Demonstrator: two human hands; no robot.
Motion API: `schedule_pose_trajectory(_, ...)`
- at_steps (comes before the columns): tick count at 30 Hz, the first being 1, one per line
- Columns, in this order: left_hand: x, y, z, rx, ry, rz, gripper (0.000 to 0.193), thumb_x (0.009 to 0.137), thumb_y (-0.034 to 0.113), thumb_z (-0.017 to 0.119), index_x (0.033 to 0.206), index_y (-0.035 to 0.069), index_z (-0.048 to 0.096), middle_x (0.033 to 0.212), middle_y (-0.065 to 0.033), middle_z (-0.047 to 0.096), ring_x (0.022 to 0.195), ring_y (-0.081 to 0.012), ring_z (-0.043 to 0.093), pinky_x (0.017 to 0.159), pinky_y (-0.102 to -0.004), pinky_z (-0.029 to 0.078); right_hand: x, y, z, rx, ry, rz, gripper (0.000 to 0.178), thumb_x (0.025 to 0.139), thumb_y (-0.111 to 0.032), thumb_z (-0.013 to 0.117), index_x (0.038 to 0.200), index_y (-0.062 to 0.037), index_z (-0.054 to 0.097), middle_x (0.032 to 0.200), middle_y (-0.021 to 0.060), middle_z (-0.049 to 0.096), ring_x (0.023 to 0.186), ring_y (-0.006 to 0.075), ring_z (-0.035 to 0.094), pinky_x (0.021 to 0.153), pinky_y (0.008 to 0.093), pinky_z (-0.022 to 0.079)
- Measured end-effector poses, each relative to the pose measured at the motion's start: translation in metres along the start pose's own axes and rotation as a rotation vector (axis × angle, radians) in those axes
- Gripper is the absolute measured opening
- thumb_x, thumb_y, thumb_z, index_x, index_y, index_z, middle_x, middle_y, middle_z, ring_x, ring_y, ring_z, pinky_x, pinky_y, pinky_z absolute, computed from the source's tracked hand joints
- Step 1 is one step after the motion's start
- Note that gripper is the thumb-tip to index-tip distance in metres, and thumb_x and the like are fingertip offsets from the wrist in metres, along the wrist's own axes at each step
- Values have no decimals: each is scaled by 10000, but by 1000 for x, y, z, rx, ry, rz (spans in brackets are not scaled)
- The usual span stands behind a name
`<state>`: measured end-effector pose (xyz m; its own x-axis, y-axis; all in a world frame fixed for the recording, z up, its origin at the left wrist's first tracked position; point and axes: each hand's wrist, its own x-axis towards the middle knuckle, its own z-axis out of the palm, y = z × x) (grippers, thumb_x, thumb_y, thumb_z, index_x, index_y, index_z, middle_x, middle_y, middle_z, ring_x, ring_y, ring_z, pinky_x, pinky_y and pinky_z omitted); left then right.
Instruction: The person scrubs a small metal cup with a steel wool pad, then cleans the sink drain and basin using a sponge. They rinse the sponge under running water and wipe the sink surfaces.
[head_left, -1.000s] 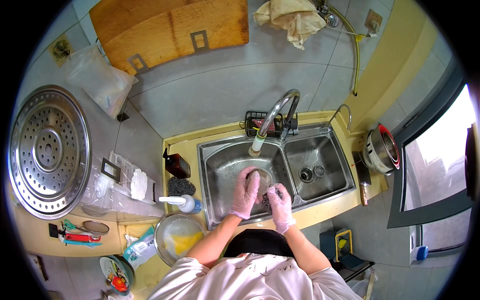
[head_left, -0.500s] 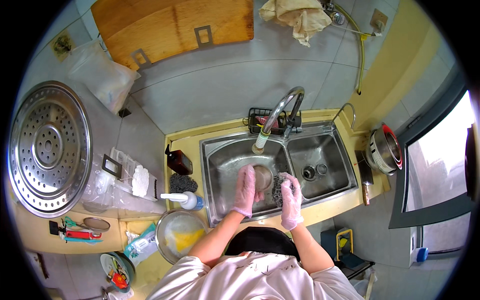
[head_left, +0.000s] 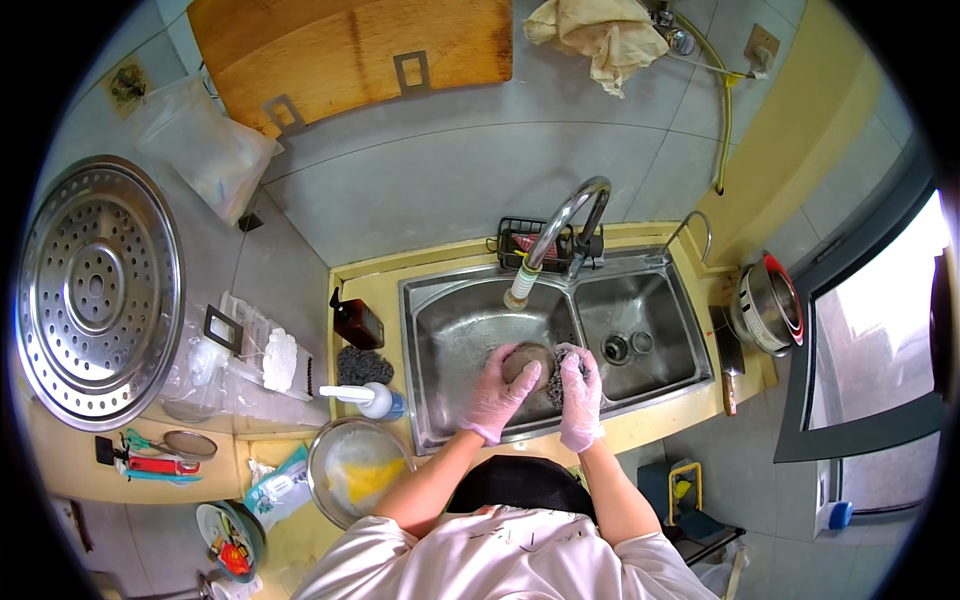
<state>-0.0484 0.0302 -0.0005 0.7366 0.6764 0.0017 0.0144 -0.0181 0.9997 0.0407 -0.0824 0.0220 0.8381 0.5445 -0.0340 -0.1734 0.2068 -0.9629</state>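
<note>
Both my hands wear thin pinkish see-through gloves and are over the front of the left sink basin (head_left: 440, 335). My left hand (head_left: 496, 398) grips a small round greyish-brown bowl (head_left: 527, 362) by its side, thumb across the near face. Close beside it on the right, my right hand (head_left: 580, 400) is closed on a grey steel wool scrubber (head_left: 557, 388). The scrubber is at the bowl's right edge; whether they touch is hard to tell. My fingers cover part of both things.
A curved faucet (head_left: 575, 215) arches over the basins. A brown pump bottle (head_left: 357, 322), a dark scouring pad (head_left: 364, 366), a white spray bottle (head_left: 375, 401) and a metal bowl (head_left: 335, 470) line the left side. A cleaver (head_left: 732, 365) lies right of the sink.
The bowl has tilted and shifted slightly right, now looking darker. My left thumb has come across its near face. My right hand stays close by with the scrubber.
</note>
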Motion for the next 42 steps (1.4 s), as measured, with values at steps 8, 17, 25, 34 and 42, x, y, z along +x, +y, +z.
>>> schedule_pose_trajectory(8,-2,38,-4,-676,-132,-158,542,775,126,767,1231,41,488,1153,-78,581,1054,-166,566,897,-322,490,-8,-24,-2,-581,-49,-378,254,851,-133,620,1086,-40,590,1073,131,616,1026,271,588,906,337,447)
schedule_pose_trajectory(17,-5,28,-7,81,-360,-57,514,769,136,776,1210,28,534,1026,-22,634,906,-103,594,832,-263,500,13,-56,-3,-805,-247,-492,221,779,-99,673,999,-114,660,908,89,620,843,297,626,717,357,505)
schedule_pose_trajectory(25,-2,31,0,209,-319,71,555,723,224,811,1163,0,558,964,-77,671,839,-125,627,743,-292,518,10,-57,-5,-867,-256,-490,204,772,-89,672,973,-121,658,884,82,624,808,303,626,690,356,502)
schedule_pose_trajectory(34,0,19,0,269,-217,135,477,720,272,802,1077,30,596,859,-107,666,743,-165,630,698,-304,516,18,-48,-1,-906,-256,-456,163,802,-166,650,959,-120,650,918,77,635,850,306,628,719,361,505)
schedule_pose_trajectory(42,13,20,-11,129,-156,152,510,715,279,811,1123,54,606,894,-77,678,769,-137,627,721,-291,517,21,-40,-4,-848,-204,-404,172,796,-141,653,967,-118,652,940,83,623,887,300,622,753,366,500)
